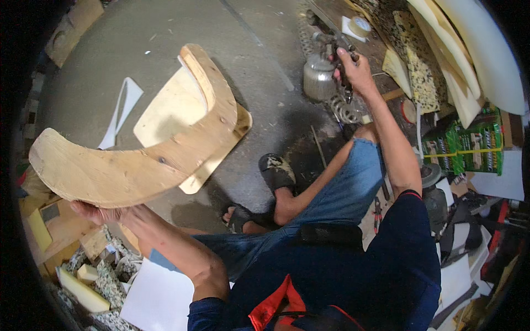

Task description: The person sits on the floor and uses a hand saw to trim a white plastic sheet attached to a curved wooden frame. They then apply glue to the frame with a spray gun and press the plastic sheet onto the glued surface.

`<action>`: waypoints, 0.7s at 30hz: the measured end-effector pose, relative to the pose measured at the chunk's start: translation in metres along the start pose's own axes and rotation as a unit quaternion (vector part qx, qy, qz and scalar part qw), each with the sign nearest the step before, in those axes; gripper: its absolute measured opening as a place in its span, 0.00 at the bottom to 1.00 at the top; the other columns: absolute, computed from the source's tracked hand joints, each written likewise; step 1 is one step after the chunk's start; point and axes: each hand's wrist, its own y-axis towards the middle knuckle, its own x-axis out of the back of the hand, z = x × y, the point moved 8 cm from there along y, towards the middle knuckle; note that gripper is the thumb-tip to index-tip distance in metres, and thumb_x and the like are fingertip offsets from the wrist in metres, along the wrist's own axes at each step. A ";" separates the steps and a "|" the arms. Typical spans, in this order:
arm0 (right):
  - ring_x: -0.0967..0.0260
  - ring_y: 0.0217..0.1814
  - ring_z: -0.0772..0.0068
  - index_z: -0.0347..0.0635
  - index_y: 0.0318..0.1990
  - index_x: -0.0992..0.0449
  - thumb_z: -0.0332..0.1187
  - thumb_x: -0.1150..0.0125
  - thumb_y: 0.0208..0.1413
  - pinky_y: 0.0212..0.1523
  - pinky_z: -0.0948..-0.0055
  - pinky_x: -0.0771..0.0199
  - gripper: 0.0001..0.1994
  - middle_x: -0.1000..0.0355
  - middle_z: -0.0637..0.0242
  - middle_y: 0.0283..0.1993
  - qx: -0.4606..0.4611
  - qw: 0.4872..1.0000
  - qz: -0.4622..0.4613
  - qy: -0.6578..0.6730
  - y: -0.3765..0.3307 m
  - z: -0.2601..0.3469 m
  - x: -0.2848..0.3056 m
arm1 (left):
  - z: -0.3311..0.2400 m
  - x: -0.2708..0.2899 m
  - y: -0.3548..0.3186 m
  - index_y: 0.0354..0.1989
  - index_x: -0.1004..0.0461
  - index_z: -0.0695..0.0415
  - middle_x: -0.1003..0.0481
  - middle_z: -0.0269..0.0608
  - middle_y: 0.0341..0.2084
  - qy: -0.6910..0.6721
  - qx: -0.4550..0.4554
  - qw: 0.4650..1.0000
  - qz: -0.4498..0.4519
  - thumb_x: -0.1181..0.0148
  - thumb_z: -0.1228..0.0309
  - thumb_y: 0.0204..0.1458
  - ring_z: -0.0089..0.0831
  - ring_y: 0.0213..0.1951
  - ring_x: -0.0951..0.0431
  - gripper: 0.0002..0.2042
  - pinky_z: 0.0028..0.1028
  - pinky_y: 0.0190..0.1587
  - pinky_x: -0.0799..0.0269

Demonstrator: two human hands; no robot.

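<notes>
My left hand [105, 212] grips the lower edge of a curved plywood chair frame [138, 171] at the left, with most of its fingers hidden behind the wood. The frame is a bent band tilted up off the floor, joined to a flat plywood panel [176, 105]. At the upper right, my right hand [356, 69] is closed around the handle of a spray gun [343, 58]. A cloudy, rounded jar [319, 77] hangs or stands just left of the gun. Below it a coiled hose [345, 110] shows near my right knee.
A white foam strip [122, 107] lies on the concrete floor [265, 71] left of the frame. Tape [360, 26], speckled foam sheets [419, 71] and green packs [477, 146] crowd the right. Foam scraps [105, 287] and a white sheet [157, 295] lie at the lower left.
</notes>
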 end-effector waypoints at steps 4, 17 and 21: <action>0.24 0.29 0.73 0.35 0.48 0.27 0.32 0.38 0.60 0.31 0.72 0.24 0.13 0.23 0.60 0.41 -0.053 0.992 -0.037 0.104 0.022 -0.044 0.052 | 0.071 0.034 0.014 0.67 0.36 0.55 0.33 0.51 0.64 -0.033 0.012 0.999 -0.012 0.40 0.48 0.52 0.50 0.63 0.31 0.36 0.56 0.65 0.37; 0.26 0.53 0.44 0.32 0.58 0.31 0.31 0.42 0.50 0.58 0.56 0.30 0.25 0.25 0.41 0.50 -0.083 0.943 -0.261 -0.191 -0.017 -0.216 0.114 | 0.171 0.159 -0.041 0.69 0.37 0.50 0.36 0.49 0.67 0.054 0.115 0.989 -0.079 0.46 0.40 0.52 0.54 0.67 0.36 0.39 0.65 0.64 0.39; 0.26 0.53 0.42 0.33 0.60 0.33 0.33 0.39 0.52 0.58 0.56 0.30 0.27 0.25 0.41 0.50 -0.073 0.940 -0.306 -0.131 -0.034 -0.249 0.115 | 0.185 0.192 -0.088 0.69 0.39 0.53 0.37 0.50 0.67 0.220 0.130 0.946 -0.201 0.42 0.36 0.45 0.54 0.67 0.38 0.46 0.64 0.64 0.41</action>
